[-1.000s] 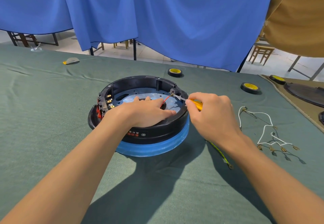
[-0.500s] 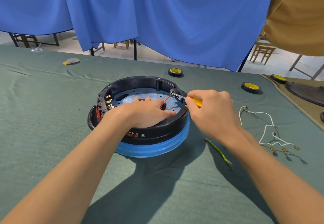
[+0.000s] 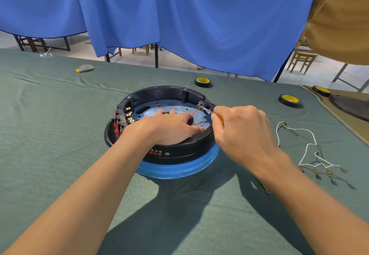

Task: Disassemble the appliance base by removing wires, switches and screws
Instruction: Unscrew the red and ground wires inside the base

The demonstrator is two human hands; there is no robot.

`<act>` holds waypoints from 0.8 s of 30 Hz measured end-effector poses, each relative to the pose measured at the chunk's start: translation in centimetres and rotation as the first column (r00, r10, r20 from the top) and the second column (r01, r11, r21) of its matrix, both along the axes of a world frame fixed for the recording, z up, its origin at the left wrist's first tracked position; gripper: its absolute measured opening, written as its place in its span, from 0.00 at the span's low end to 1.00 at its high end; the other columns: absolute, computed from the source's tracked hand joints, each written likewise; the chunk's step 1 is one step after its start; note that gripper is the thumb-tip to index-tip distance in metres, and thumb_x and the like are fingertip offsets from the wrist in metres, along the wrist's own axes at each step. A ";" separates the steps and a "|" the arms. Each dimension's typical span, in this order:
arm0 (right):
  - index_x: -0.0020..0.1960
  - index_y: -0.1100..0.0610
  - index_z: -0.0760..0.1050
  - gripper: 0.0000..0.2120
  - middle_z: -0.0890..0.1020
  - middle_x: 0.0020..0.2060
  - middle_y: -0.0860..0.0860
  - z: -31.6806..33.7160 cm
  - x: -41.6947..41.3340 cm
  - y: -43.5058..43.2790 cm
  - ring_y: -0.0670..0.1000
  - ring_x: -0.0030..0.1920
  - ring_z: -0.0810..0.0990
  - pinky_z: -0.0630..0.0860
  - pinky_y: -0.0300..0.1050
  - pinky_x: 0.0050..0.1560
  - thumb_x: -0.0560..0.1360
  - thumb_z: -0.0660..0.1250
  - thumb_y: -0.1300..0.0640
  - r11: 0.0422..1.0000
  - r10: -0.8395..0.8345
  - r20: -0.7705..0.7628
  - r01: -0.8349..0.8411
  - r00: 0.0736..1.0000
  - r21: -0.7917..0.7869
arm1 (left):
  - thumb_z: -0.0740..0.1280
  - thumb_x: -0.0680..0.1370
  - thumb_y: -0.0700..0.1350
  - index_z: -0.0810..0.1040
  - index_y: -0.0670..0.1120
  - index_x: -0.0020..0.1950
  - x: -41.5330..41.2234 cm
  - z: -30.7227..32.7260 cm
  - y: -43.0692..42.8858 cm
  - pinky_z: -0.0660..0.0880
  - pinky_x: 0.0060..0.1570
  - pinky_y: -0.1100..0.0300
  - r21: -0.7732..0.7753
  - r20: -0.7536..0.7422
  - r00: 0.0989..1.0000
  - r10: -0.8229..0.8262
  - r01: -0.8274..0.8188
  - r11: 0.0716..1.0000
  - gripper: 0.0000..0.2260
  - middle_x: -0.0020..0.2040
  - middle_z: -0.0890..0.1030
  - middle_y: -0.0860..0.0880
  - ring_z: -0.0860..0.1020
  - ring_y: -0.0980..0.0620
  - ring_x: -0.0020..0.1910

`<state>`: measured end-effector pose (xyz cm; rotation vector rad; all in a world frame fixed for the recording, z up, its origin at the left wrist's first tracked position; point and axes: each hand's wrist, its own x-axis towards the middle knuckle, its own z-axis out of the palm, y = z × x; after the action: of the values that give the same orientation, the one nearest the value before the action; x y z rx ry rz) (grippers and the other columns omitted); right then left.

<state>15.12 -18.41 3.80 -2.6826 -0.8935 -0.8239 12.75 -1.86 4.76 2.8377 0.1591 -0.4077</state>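
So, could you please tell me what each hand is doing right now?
Left hand: open, resting on the base.
Right hand: holding the screwdriver.

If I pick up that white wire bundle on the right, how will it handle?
Probably floppy: the white wire bundle lies in loose curves on the green cloth. Likely light, being thin. Its branches with metal terminals would probably dangle and might snag.

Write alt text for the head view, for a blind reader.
The right hand holds a screwdriver to a terminal inside the black appliance base; the left hand presses flat on it. White wires lie on the green cloth nearby.
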 end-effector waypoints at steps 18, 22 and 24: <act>0.35 0.55 0.83 0.10 0.65 0.21 0.49 1.4 3.3 -1.4 0.46 0.25 0.59 0.63 0.40 0.28 0.74 0.69 0.56 0.828 0.175 -0.510 0.154 0.842 0.539 | 0.49 0.78 0.69 0.51 0.58 0.79 0.0 0.0 0.1 0.49 0.72 0.39 -0.021 0.012 1.000 -0.008 0.008 1.000 0.31 0.79 0.55 0.47 0.49 0.41 0.78; 0.35 0.53 0.83 0.11 0.80 0.26 0.55 1.5 2.8 -1.2 0.55 0.33 0.73 0.67 0.41 0.39 0.74 0.68 0.55 0.871 0.108 -0.419 0.117 0.902 0.477 | 0.49 0.80 0.67 0.48 0.58 0.79 -0.1 0.0 0.0 0.45 0.73 0.41 -0.035 0.016 1.000 -0.012 0.012 0.999 0.30 0.80 0.53 0.47 0.46 0.42 0.78; 0.39 0.57 0.84 0.11 0.83 0.31 0.56 1.4 2.4 -1.0 0.61 0.39 0.76 0.70 0.46 0.44 0.75 0.66 0.55 0.916 0.055 -0.317 0.078 0.947 0.392 | 0.49 0.80 0.67 0.48 0.57 0.79 0.0 0.0 0.0 0.44 0.73 0.41 -0.031 0.010 1.000 -0.009 0.009 0.999 0.30 0.80 0.52 0.48 0.46 0.42 0.78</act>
<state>17.50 -19.42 5.15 -2.3623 -0.5584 -0.4794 12.72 -1.87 4.78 2.8106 0.1366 -0.3952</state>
